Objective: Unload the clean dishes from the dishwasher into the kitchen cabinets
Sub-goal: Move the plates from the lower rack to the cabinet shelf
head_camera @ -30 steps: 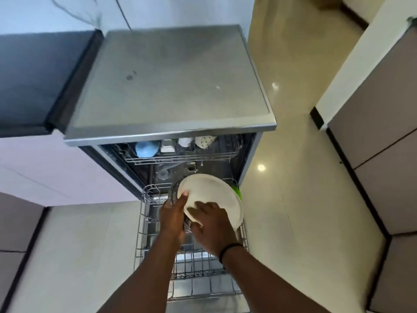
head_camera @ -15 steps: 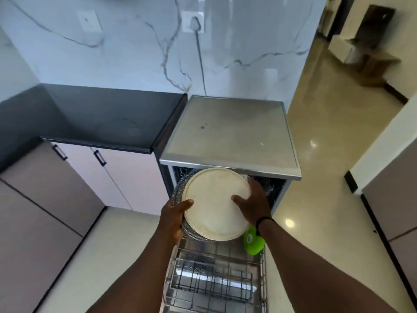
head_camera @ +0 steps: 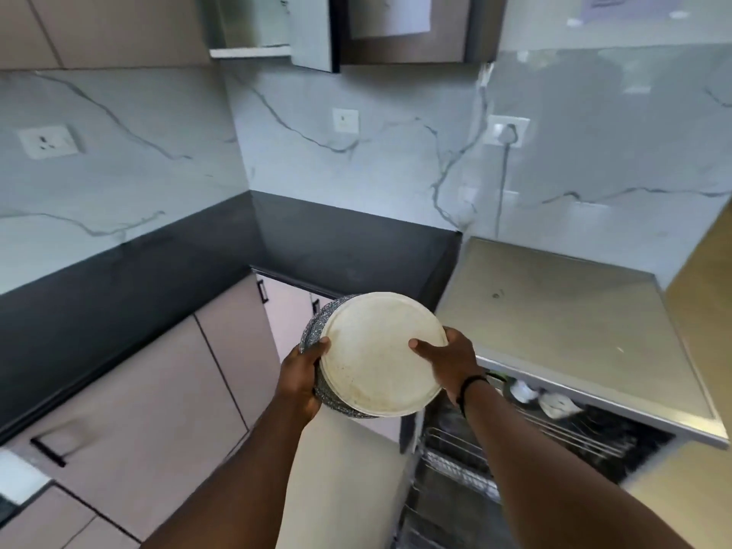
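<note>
Corner kitchen: black counter [head_camera: 158, 295] running under a marble wall [head_camera: 376, 172], an upper cabinet [head_camera: 273, 29] standing open above. I hold a stack of plates [head_camera: 382, 356] in mid-air in front of the counter's edge, tilted toward me, cream plate facing me, speckled ones behind. My left hand [head_camera: 303, 376] clamps the left rim; my right hand [head_camera: 449, 360] clamps the right rim, thumb on the face. The open dishwasher [head_camera: 554, 322] stands at right, racks [head_camera: 475, 461] below.

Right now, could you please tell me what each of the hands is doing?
Left hand: closed on the stack of round plates, cream one on top.
Right hand: closed on the same stack.
</note>
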